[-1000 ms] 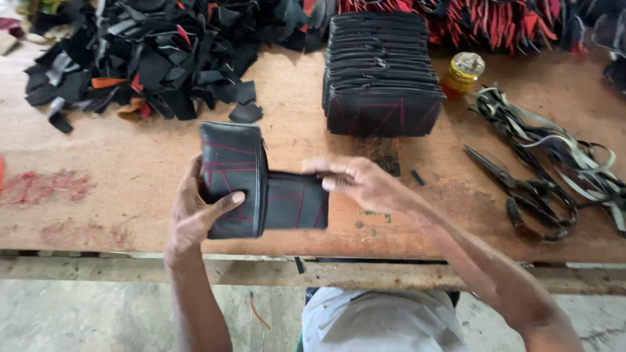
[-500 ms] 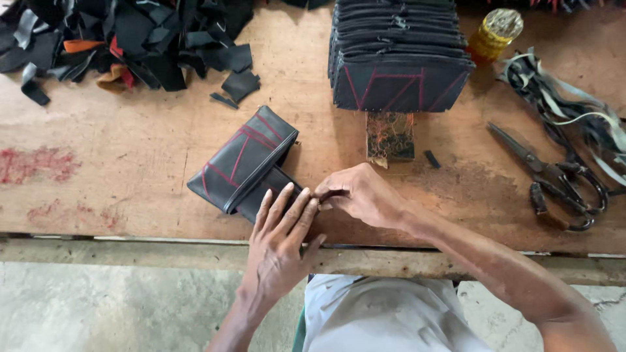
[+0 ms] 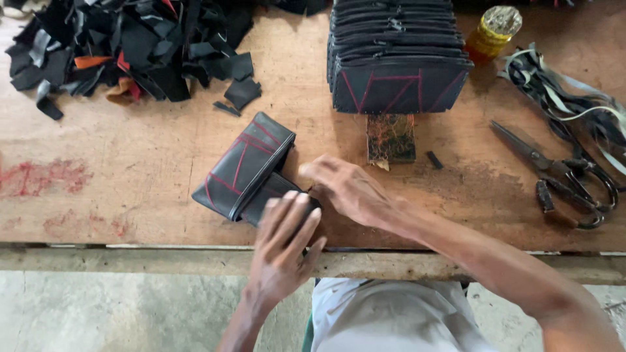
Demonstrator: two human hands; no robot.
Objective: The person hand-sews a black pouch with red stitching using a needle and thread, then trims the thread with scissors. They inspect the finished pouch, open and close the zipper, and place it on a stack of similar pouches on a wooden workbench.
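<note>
Pressing flat on the near end of a black pouch (image 3: 244, 168) with red stitched lines, the left hand (image 3: 280, 251) has come down onto it since half a second ago, when it was only arriving beside the right hand; a second ago both hands held the pouch up off the wood. Now the left fingers (image 3: 290, 218) lie straight and close together on the black flap, gripping nothing. The right hand (image 3: 349, 189) rests just beside them, its fingers curled down at the flap's edge; whether they pinch anything I cannot tell. The pouch itself has gone from lifted to lying tilted on the wooden worktop (image 3: 130, 189), near its front edge, so the work looks to have moved from handling in the air to flattening or folding against the board.

Just beyond the hands sits a small worn block (image 3: 391, 138) with a dark scrap beside it. To the right lie large black scissors (image 3: 561, 176) and a tangle of straps (image 3: 574, 98). Farther back stands a row of finished black pouches (image 3: 398, 58), a yellow jar (image 3: 492, 32) next to it, and a heap of black offcuts (image 3: 130, 45) at the far left.
</note>
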